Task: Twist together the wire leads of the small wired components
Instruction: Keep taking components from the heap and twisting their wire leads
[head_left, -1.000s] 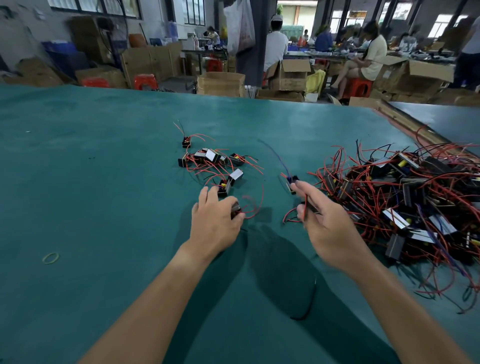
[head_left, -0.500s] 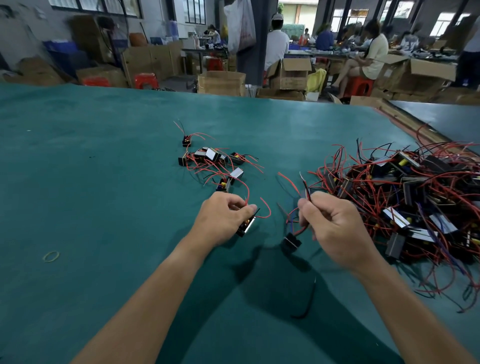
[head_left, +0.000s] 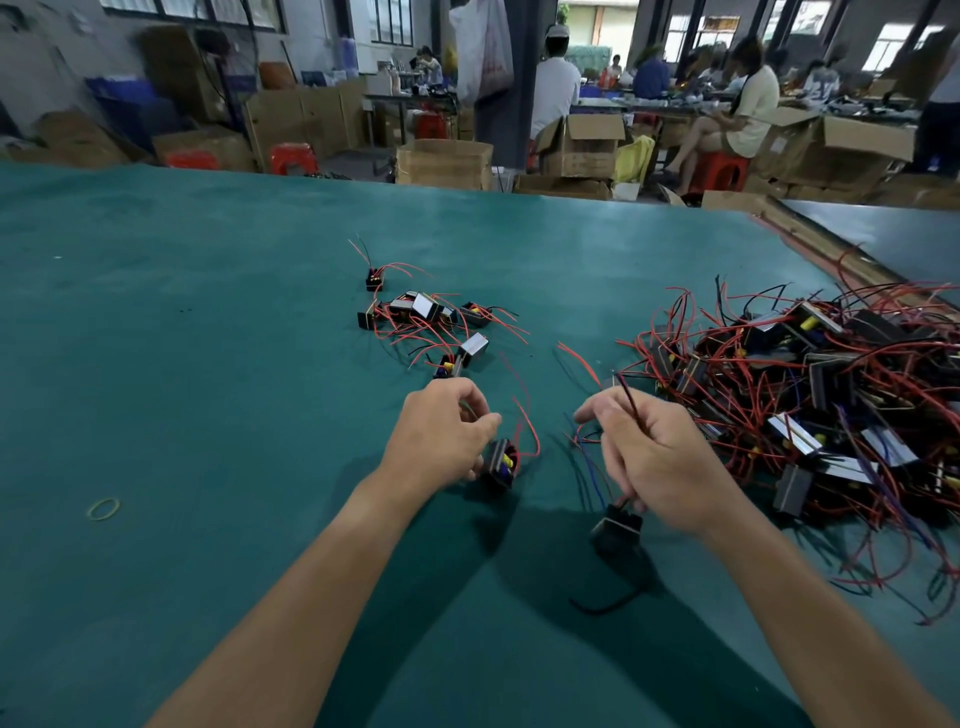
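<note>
Just above the surface (head_left: 208, 364), the left hand (head_left: 441, 439) curls around a small black component (head_left: 500, 463) with red wires, and the right hand (head_left: 670, 462) pinches the thin leads (head_left: 631, 408) of a second component (head_left: 617, 526) hanging below it; both look light, the leads soft and springy, best held near their tips.

Since a second ago we have pulled our left hand (head_left: 441, 436) back from the small cluster (head_left: 426, 317), lifting the yellow-marked component (head_left: 501, 462) off the tabletop (head_left: 208, 364). Our right hand (head_left: 665, 467) has left the big pile (head_left: 805, 389) and raised its wire leads (head_left: 631, 405), so the black component (head_left: 618, 527) now dangles below it.
</note>
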